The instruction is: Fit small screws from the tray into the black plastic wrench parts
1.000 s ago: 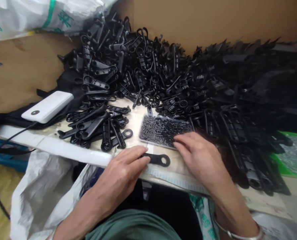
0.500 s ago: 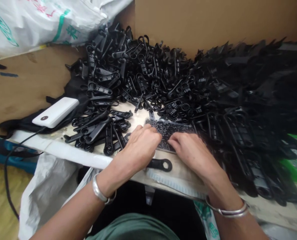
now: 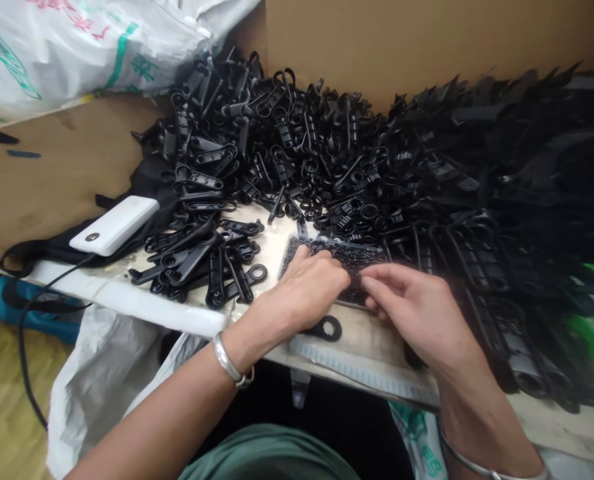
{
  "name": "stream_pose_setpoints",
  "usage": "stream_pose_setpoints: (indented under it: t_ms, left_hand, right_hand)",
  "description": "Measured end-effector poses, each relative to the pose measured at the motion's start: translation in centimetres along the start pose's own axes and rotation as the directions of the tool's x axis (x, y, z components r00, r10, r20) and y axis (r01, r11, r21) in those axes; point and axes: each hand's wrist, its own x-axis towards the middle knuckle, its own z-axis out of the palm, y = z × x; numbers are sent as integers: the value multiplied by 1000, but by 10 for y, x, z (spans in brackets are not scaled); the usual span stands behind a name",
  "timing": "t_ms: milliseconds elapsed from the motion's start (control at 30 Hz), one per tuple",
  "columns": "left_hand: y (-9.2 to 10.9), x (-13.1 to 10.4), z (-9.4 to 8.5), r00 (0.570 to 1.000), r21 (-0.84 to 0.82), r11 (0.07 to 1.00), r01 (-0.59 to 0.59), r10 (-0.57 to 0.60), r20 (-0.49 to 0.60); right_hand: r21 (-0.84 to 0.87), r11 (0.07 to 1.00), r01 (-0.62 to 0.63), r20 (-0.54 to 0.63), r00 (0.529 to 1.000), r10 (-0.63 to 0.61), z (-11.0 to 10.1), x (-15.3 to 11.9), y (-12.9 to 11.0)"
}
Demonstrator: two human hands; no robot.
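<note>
Both hands meet over a flat clear tray [image 3: 341, 252] of tiny black screws, grainy-looking, sitting on the pale table [image 3: 127, 299] edge. Left hand [image 3: 304, 293] lies palm down on the tray's near left part, fingers curled onto the screws; whether it pinches one I cannot tell. Right hand [image 3: 417, 313] comes in from the right, thumb and forefinger tips drawn together at the tray's near edge, just beside the left fingers; what sits between them is too small to see. A flat black plastic lever [image 3: 327, 328] with a round ring end lies on the table just under the left hand, mostly covered by it. Behind the tray, a big heap of parts [image 3: 287, 140], the same matte black levers with loops and slots, tangled, spilling to a smaller cluster at left. At right, a darker heap of larger spiky black mouldings [image 3: 507, 173]. A smooth white power bank [image 3: 114, 225] with a black cable lies at left on black cloth. Brown cardboard [image 3: 401, 40] stands behind; a woven white sack [image 3: 77, 53] is at top left. Metal bangle on each wrist.
</note>
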Motion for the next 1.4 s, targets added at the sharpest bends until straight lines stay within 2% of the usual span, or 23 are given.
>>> stream_pose_setpoints:
  t_ms: [233,367,500,600,667,733,833,967,1067,1267,1400]
  left_hand:
    - [-5,1,5,1000,-2,1000,-13,13,-21]
    - [-6,0,4,1000,1,1000,14,-14,-11]
    - [-15,-3,-4,983,59,987,148,-140,-120]
    - [-22,-7,-14,957,79,966,247,-230,-180]
    - [-23,-8,-19,947,-7,969,246,-241,-213]
    - [-18,-9,-19,951,-191,970,153,-197,-239]
    - [-6,-9,-11,954,-454,891,-4,-132,-268]
    - [6,-7,6,911,-592,806,0,-244,-333]
    - [11,-7,10,889,-574,818,14,-273,-368]
    - [25,-15,10,880,-458,885,78,-277,-386]
    - [33,-22,19,865,-325,936,136,-272,-422]
  right_hand:
    - [234,971,-56,10,998,55,3,-5,2]
    - [280,958,-61,6,998,62,5,-3,1]
    - [314,947,-74,12,997,74,5,-1,4]
    - [470,877,-102,75,994,75,5,-1,6]
    - [606,781,-148,131,988,85,7,-1,5]
    - [702,687,-187,163,981,101,10,-1,2]
    - [777,591,-217,198,975,98,15,0,-4]
    - [811,538,-228,215,973,88,20,0,-5]
    - [793,584,-173,148,985,91,21,-2,-4]
    - [535,845,-15,-69,996,62,23,-16,-5]
    - [421,907,-19,-50,998,44,21,-28,-3]
